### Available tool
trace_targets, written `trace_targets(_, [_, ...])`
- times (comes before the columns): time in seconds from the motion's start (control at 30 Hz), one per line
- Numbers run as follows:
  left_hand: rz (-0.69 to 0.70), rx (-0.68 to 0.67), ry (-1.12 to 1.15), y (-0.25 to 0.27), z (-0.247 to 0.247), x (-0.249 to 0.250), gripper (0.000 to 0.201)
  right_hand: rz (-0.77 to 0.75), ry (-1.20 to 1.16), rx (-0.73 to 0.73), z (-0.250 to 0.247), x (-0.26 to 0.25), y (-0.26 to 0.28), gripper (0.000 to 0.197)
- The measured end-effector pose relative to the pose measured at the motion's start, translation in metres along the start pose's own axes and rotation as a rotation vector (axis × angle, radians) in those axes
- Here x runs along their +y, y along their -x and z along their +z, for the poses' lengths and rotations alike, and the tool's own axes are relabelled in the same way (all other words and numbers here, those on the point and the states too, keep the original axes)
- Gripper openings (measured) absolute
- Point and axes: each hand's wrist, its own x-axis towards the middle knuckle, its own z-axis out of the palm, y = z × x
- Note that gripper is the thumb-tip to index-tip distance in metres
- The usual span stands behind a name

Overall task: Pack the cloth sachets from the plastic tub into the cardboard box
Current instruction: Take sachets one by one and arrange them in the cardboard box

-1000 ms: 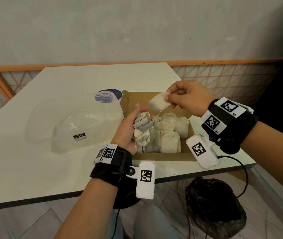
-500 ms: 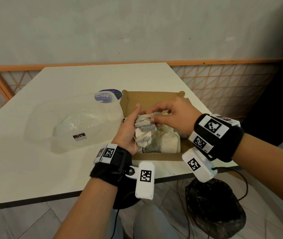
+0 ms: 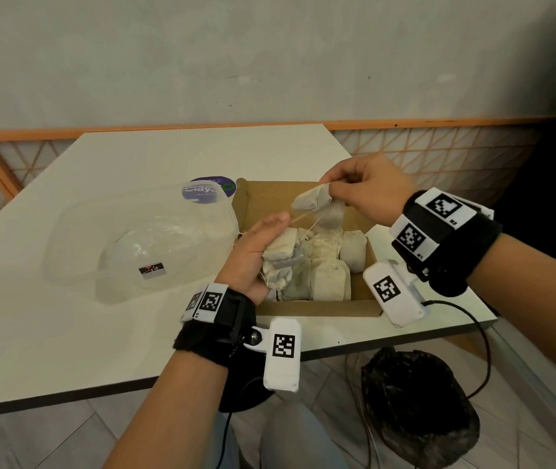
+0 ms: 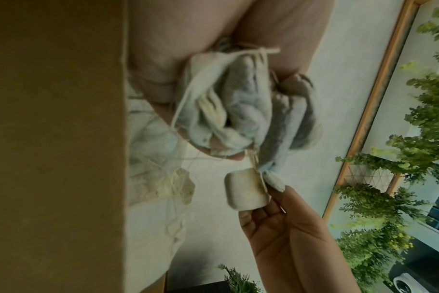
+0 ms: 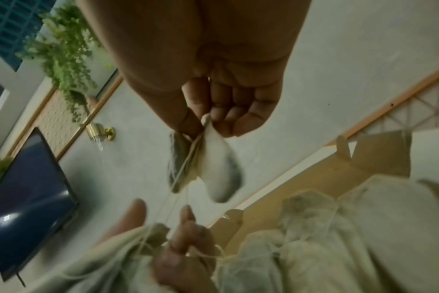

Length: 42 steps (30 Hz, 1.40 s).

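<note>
My left hand (image 3: 256, 252) grips a bunch of pale cloth sachets (image 3: 280, 262) over the near left corner of the cardboard box (image 3: 317, 308). In the left wrist view the bunch (image 4: 238, 103) fills the palm, strings trailing. My right hand (image 3: 364, 191) pinches a pale sachet (image 3: 314, 202) by its top above the box, with thin strings running down to the left hand's bunch. The right wrist view shows what look like two small sachets (image 5: 213, 164) hanging from the fingertips (image 5: 213, 117). Several sachets (image 3: 327, 265) lie packed in the box. The clear plastic tub (image 3: 134, 245) stands left of the box.
The box sits near the white table's (image 3: 67, 333) front right corner, its back flap up. A purple round label (image 3: 209, 189) lies behind the tub. A black bag (image 3: 415, 401) and cables are on the floor below the table edge. An orange lattice rail runs along the wall.
My right hand dipped to the left hand's bunch half a second ago and has now lifted up and right with a sachet, strings stretching between the hands. The left hand stayed put.
</note>
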Motion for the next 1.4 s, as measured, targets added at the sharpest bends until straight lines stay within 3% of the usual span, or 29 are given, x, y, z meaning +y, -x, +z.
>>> trace_targets(0.13, [-0.018,-0.017,-0.037,-0.001,0.001,0.0,0.018,0.02,-0.101,0.044,0.005,0.002,-0.004,0.019])
trace_targets(0.33, [0.058,-0.109,0.013,0.004,0.001,0.003,0.029,0.081,0.213,0.069,0.011,0.02,-0.008,0.01])
trace_targets(0.47, [0.12,-0.147,0.134,0.006,-0.004,0.004,0.02,0.187,0.25,0.134,0.008,0.038,-0.012,0.014])
trace_targets(0.57, [0.139,-0.167,0.189,0.006,-0.008,0.007,0.027,0.25,0.247,0.161,-0.004,0.043,-0.014,0.016])
trace_targets(0.73, [0.068,0.054,0.014,0.001,0.0,0.004,0.01,0.146,0.279,-0.007,-0.007,0.024,-0.007,0.009])
trace_targets(0.9, [0.04,0.038,-0.105,0.001,0.002,-0.001,0.01,0.037,0.192,-0.162,0.007,-0.008,0.002,0.011])
trace_targets(1.03, [0.068,0.045,-0.177,0.0,0.0,-0.002,0.003,0.043,0.214,-0.194,0.022,-0.01,-0.003,0.01])
trace_targets(1.1, [0.085,0.058,-0.255,-0.001,-0.002,-0.002,0.02,0.061,0.193,-0.2,0.026,-0.009,-0.004,0.007])
trace_targets(1.2, [0.067,0.06,-0.346,0.0,0.001,-0.005,0.036,0.11,-0.035,-0.242,0.03,-0.01,0.0,0.007])
trace_targets(1.4, [0.051,0.113,-0.297,-0.004,0.001,-0.006,0.016,0.126,-0.19,-0.264,0.025,-0.007,0.006,0.017])
